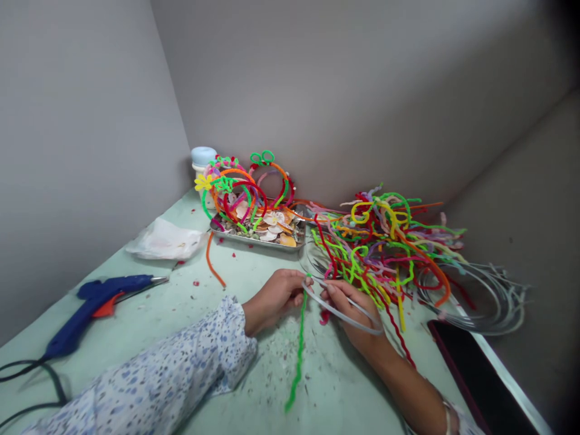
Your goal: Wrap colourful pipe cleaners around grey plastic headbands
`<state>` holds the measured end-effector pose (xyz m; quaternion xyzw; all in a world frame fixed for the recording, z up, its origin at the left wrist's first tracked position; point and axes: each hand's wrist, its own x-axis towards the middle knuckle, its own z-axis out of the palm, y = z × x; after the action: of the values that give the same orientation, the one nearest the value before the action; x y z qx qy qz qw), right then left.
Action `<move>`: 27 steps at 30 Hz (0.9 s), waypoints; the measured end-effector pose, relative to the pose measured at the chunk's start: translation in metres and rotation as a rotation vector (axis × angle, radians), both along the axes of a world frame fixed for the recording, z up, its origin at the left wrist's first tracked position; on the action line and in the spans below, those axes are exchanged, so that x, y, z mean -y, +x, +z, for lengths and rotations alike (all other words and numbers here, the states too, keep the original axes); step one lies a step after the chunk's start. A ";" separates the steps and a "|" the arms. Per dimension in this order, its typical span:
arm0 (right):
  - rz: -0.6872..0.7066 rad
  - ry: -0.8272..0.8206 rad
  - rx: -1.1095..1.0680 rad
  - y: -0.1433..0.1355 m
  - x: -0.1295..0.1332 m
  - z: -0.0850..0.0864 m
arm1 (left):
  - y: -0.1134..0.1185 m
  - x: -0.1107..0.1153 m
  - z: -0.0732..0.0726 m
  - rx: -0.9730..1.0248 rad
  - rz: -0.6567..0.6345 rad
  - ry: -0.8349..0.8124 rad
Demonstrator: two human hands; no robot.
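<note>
My left hand point(281, 297) is closed with its fingertips pinched at the end of a green pipe cleaner point(299, 350), whose long tail hangs down toward the table front. In my right hand point(356, 308) is a thin whitish headband point(339, 313), gripped between thumb and fingers, its loop curving below the hand. The green pipe cleaner meets the headband's end between both hands; whether it is wound around there is too small to tell. Just beyond my right hand lies a heap of coloured pipe cleaners point(376, 248).
A metal tray point(258, 243) of shells stands at the back, with decorated headbands point(254, 181) on it. A blue glue gun point(86, 311) and a plastic bag point(165, 240) lie left. At the right are a phone point(475, 374) and a bundle of plain headbands point(493, 308).
</note>
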<state>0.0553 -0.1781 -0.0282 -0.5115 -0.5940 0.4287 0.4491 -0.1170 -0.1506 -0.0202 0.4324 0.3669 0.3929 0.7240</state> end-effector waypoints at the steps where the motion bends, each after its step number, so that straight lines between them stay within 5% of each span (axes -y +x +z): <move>1: 0.001 0.028 0.024 0.001 0.000 -0.001 | 0.000 0.000 0.000 0.003 0.003 0.002; 11: 0.015 0.356 0.330 0.005 -0.001 0.001 | 0.002 0.001 -0.001 0.070 0.045 -0.050; 20: -0.063 -0.118 -0.192 -0.001 -0.001 0.007 | 0.000 0.001 0.006 0.144 -0.014 -0.054; 27: -0.023 -0.190 -0.351 0.001 -0.003 0.011 | 0.001 0.000 0.005 -0.051 0.082 0.067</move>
<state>0.0565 -0.1750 -0.0171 -0.4758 -0.4574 0.5604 0.5004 -0.1159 -0.1510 -0.0149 0.4509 0.3891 0.4233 0.6827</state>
